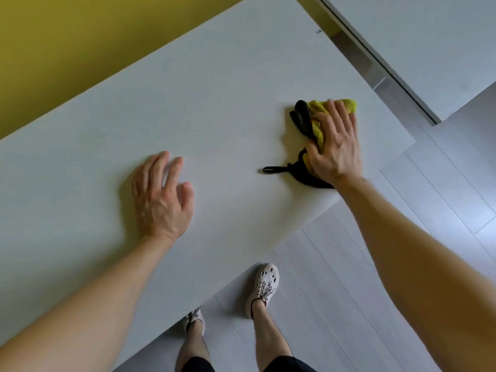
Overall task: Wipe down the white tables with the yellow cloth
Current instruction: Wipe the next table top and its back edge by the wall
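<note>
Straight fingers of our right hand lie flat and close together on a yellow cloth, pressing it down onto the white table. They are not curled round it. The thumb rests along the cloth's left side. The cloth is bunched under the palm, and a yellow corner shows just beyond the fingertips. Black trim runs along the folds to the left of the fingers. A black hanging loop trails out flat on the table to the left of the wrist. Cloth and hand sit close to the table's near edge, toward its right-hand corner.

Well to the left of them, the fingers of our left hand are loosely spread and slightly bent, holding nothing. We cannot tell whether the fingertips touch the tabletop or hover just above it. Both bare forearms reach in from the bottom corners.

Beyond the right fingertips, across a narrow gap, is the corner of a second white table. Beyond the left fingertips, past the table's far edge, is a yellow-green wall. Below the hands, past the near edge, is a pale grey plank floor. On it we see our bare legs, the hems of black shorts and two white perforated shoes. The left shoe is partly hidden under the table edge.
</note>
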The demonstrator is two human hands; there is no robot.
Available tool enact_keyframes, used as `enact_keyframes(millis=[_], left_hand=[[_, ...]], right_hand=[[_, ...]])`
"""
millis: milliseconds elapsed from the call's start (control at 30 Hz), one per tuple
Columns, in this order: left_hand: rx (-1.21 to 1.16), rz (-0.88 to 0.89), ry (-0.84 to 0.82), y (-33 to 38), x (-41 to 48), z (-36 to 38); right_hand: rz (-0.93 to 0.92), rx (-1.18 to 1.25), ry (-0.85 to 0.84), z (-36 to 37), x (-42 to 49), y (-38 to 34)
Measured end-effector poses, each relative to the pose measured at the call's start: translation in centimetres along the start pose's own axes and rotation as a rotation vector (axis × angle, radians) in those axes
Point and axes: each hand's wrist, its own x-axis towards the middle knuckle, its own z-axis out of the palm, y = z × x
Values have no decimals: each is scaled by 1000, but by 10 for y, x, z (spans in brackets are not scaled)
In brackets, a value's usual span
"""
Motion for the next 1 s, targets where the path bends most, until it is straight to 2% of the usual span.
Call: enact_keyframes(millis=[67, 133, 200, 300, 367, 467, 533, 567, 633, 700, 767, 900, 1000], left_hand=[[3, -7, -14, 0, -1, -1], [12, -11, -18, 2, -1, -3], [14, -8, -20, 2, 0, -3], [16, -15, -25, 3, 0, -4], [2, -20, -26, 4, 0, -4], [-16, -34, -20, 5, 0, -3], [-21, -41, -23, 5, 0, -3], [-20, -42, -30, 5, 0, -4], [-17, -38, -44, 5, -1, -5], [-14, -41, -58, 7, 3, -9], [-23, -87, -64, 11, 19, -16], [-17, -121, -25, 28, 85, -5], [-34, -98, -98, 39, 126, 22]], right_hand=[[10, 23, 10, 16, -21, -41], [-237, 78, -58, 36, -60, -90], [-505, 85, -195, 44, -87, -121], [-732, 51, -292, 33, -62, -96], [-674, 11, -239, 22, -20, -55], [-303, -39, -88, 7, 47, -1], [-113, -46, -18, 10, 58, -6], [-88, -34, -5, 17, 51, -20], [-199, -18, -74, 28, 14, -64], [-477, 11, -244, 33, -34, -103], [-683, 16, -339, 33, -56, -115], [-748, 2, -388, 31, -46, -105], [-743, 15, -409, 32, -49, -109]])
